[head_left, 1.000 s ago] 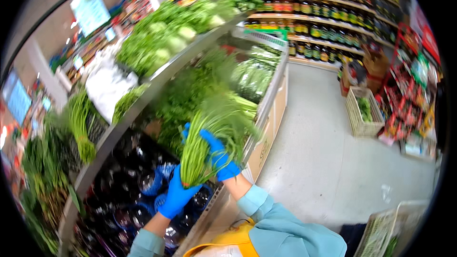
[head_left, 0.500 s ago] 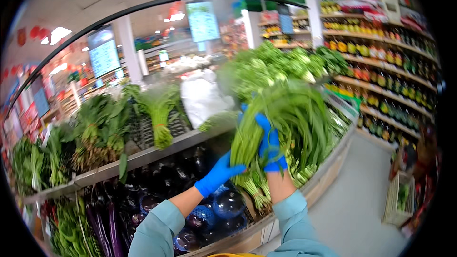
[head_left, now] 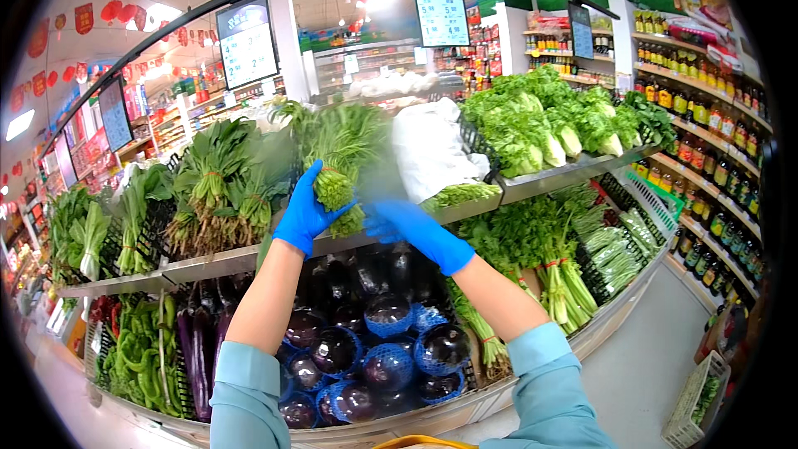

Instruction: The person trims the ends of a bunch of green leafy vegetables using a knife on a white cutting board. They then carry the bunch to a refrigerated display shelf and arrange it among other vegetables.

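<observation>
My left hand (head_left: 307, 212), in a blue glove, is closed around the cut stem end of a green leafy bunch (head_left: 332, 187) on the upper shelf. Its thumb points right along the stems, and the leaves lean away toward the back. Just right of the stems, my right hand (head_left: 420, 233), also gloved in blue, reaches leftward. Motion blurs its fingers, so whether they touch the bunch is unclear. Directly below both hands sit round dark eggplants (head_left: 391, 366) in blue foam nets.
Rooty greens (head_left: 214, 191) stand left on the upper shelf. A white bag (head_left: 428, 145) and lettuce (head_left: 540, 120) lie right. The metal shelf edge (head_left: 208, 266) crosses beneath my forearms' reach. Celery (head_left: 565, 287), long eggplants (head_left: 199, 349) and green peppers (head_left: 137, 349) fill the lower tier.
My hands have moved left and away from the lower right, where they held a long-leaved green bunch, to the stems on the upper shelf. That bunch is no longer between both hands. The view has shifted.
</observation>
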A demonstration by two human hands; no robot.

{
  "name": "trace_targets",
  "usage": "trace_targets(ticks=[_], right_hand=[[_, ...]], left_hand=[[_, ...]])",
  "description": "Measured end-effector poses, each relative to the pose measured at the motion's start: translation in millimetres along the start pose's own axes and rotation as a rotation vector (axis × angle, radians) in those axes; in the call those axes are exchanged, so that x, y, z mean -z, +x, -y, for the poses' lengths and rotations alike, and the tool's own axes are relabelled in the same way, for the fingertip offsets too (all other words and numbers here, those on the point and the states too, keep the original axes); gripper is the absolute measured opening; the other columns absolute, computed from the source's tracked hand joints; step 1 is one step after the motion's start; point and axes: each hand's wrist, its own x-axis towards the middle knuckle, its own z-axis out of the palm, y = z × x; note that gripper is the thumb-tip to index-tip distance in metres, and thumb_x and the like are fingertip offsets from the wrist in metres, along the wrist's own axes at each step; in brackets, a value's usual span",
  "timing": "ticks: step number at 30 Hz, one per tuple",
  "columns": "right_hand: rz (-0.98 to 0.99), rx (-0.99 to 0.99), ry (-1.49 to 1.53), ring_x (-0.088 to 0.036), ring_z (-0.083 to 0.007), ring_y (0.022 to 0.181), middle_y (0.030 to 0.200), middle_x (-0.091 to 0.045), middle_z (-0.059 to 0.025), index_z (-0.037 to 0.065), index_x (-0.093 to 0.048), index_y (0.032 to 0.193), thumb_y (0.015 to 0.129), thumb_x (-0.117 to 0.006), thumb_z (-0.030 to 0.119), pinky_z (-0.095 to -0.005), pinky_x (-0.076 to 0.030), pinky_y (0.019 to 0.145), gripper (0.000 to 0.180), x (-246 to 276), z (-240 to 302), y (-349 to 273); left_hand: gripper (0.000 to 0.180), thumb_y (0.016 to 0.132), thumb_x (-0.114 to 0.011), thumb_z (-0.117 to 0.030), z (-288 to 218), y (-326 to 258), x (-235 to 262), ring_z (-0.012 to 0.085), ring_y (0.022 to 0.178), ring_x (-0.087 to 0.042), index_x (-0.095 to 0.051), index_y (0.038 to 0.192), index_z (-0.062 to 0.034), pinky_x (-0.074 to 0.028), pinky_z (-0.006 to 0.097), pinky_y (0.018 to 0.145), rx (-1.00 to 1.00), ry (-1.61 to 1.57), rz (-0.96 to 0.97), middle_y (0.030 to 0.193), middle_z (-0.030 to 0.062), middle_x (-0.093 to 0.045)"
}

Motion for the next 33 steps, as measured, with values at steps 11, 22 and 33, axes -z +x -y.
trace_targets(ticks=[11, 22, 33], right_hand=[[0.371, 0.031, -0.107, -0.059, -0.0148, 0.093, 0.104, -0.062, -0.0121, -0.001, -0.05, 0.122, 0.093, -0.05, 0.017, -0.0286, -0.047, 0.085, 0.035, -36, -39, -111], [0.396, -0.118, -0.155, -0.059, -0.0144, 0.092, 0.102, -0.062, -0.0092, 0.0, -0.053, 0.12, 0.093, -0.049, 0.013, -0.028, -0.046, 0.085, 0.03, 27, -47, -163], [0.252, 0.111, -0.071, -0.06, -0.015, 0.09, 0.101, -0.064, -0.0107, -0.001, -0.053, 0.12, 0.091, -0.052, 0.016, -0.0282, -0.048, 0.083, 0.033, 23, -47, -107]], left_hand=[[0.023, 0.084, -0.054, -0.034, -34, -9, 14, 0.0232, 0.073, -0.063, -0.06, 0.086, -0.0114, -0.054, 0.039, 0.067, -0.001, 0.2, -0.168, 0.081, 0.0072, -0.063], [0.022, 0.081, -0.061, -0.028, -31, -3, -6, 0.0199, 0.067, -0.064, -0.059, 0.087, -0.0074, -0.055, 0.036, 0.061, 0.107, 0.63, -0.272, 0.077, 0.0069, -0.063], [0.025, 0.08, -0.06, -0.027, -50, -14, -18, 0.0235, 0.069, -0.064, -0.059, 0.089, -0.004, -0.054, 0.038, 0.064, 0.093, 0.751, -0.312, 0.08, 0.0114, -0.063]])
